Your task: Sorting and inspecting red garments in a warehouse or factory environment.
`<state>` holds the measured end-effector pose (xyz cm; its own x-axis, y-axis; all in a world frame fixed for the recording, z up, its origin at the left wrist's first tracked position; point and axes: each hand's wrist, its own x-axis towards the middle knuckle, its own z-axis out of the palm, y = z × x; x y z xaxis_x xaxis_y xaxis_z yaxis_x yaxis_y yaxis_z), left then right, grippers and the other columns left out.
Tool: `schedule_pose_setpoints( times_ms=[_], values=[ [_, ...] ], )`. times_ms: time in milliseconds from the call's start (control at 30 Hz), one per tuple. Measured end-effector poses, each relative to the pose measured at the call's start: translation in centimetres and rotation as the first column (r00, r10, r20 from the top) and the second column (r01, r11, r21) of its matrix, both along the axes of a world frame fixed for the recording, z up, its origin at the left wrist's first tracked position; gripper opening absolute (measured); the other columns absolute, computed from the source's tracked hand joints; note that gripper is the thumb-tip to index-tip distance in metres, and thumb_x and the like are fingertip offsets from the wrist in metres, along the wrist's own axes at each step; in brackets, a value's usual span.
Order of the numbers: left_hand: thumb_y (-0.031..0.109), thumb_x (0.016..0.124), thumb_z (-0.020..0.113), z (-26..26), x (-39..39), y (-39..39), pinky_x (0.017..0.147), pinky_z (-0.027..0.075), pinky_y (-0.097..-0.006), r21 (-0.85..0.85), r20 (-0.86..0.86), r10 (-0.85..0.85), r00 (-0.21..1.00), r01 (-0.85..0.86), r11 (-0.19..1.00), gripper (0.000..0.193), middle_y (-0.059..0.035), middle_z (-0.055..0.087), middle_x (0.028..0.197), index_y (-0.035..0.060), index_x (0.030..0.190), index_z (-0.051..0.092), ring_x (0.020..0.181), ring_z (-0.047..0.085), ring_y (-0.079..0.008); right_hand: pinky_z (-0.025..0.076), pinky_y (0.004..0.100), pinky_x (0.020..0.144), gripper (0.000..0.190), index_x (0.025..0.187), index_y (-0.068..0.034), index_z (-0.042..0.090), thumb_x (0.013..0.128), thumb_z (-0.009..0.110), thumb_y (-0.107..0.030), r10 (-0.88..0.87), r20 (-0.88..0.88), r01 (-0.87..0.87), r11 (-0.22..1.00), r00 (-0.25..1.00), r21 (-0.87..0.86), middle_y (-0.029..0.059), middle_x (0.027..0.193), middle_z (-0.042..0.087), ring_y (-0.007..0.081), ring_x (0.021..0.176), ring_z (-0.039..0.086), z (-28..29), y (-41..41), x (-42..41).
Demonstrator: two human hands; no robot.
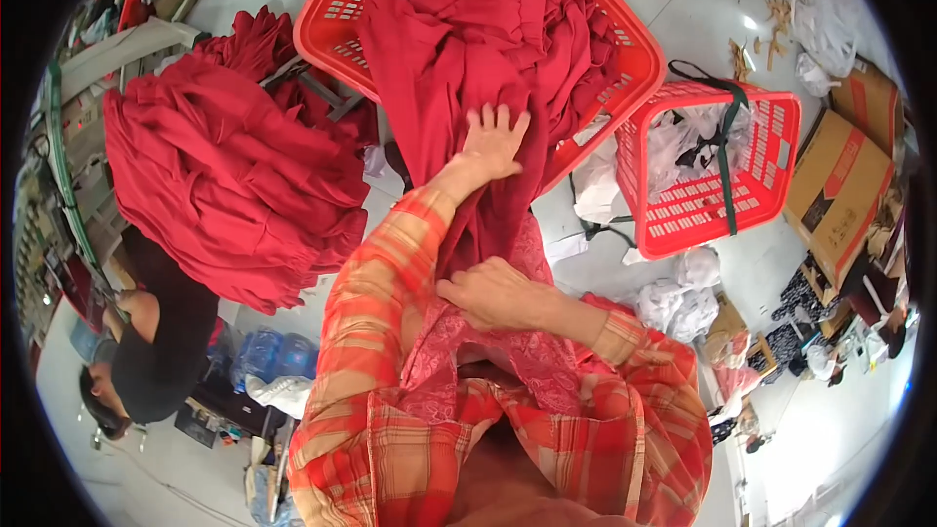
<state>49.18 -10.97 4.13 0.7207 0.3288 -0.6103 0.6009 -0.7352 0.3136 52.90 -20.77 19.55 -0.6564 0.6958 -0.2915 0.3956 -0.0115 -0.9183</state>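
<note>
Red cloth garments [468, 22] fill a large red plastic basket [644, 51] in front of me, and a length of the cloth runs down over its near rim to my lap. My left hand [496, 143] lies palm down on this cloth with its fingers spread. Closer to my body, my right hand [487, 293] has its fingers curled at the cloth's lower end, above my pink patterned clothing; whether it pinches the cloth is hard to see. To the left, a big heap of the same red cloth [234, 176] is gathered.
A smaller red basket [754, 212] holding clear plastic bags stands at the right, beside cardboard boxes [842, 190]. White plastic bundles [677, 304] lie on the floor. A person in black [165, 337] is at the lower left, near blue water bottles [274, 355].
</note>
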Motion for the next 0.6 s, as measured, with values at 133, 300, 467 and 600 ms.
schedule_pose_setpoints(
  times_ms=[133, 300, 467, 600],
  values=[
    [0.005, 0.070, 0.051, -4.4, -6.4, -3.5, 0.065, 0.050, -0.0453, -0.223, -0.134, 0.443, 0.886, -0.463, 0.858, 0.060, -0.0284, 0.058, 0.093, 0.0046, 0.127, 0.029, 0.077, 0.060, -0.0404, 0.045, 0.0443, 0.057, 0.030, 0.093, -0.003, 0.049, 0.065, 0.056, -0.011, 0.002, 0.027, 0.000, 0.996, 1.000, -0.089, 0.0158, 0.072, 0.056, 0.0344, 0.066, 0.058, 2.6, -2.4, 3.8],
    [0.008, 0.073, 0.048, 2.5, -11.4, -1.4, 0.070, 0.048, -0.0431, -0.195, 0.391, 0.779, 0.491, -0.782, 0.591, 0.016, -0.0183, 0.061, 0.084, 0.0070, 0.082, 0.061, 0.077, 0.060, -0.0343, 0.045, 0.0429, 0.062, 0.031, 0.094, -0.005, 0.050, 0.064, 0.056, -0.012, -0.024, 0.137, 0.042, 0.991, 0.990, -0.130, 0.0128, 0.077, 0.057, 0.0320, 0.070, 0.057, 7.1, -3.1, 7.5],
    [-0.002, 0.073, 0.044, 14.9, -17.4, 0.2, 0.054, 0.041, -0.0216, -0.648, 0.244, 0.921, -0.303, -0.758, -0.077, 0.011, 0.0010, 0.054, 0.068, 0.0053, 0.077, 0.051, 0.059, 0.049, -0.0074, 0.046, 0.0398, 0.071, 0.025, 0.080, -0.006, 0.054, 0.056, 0.055, -0.006, -0.020, 0.470, -0.037, 0.993, 0.882, 0.111, 0.0087, 0.068, 0.054, 0.0258, 0.071, 0.056, 9.0, -3.6, 10.8],
    [-0.005, 0.071, 0.035, 23.4, -20.1, -2.3, 0.079, 0.042, -0.0239, -0.950, 0.148, 0.776, -0.614, -0.306, -0.061, 0.024, -0.0036, 0.058, 0.089, 0.0034, 0.090, 0.048, 0.086, 0.054, -0.0118, 0.041, 0.0413, 0.087, 0.023, 0.078, -0.004, 0.052, 0.055, 0.051, -0.003, -0.163, 0.434, -0.049, 0.898, 0.886, 0.438, 0.0098, 0.067, 0.054, 0.0282, 0.071, 0.055, 15.7, 1.4, 11.3]
  ],
)
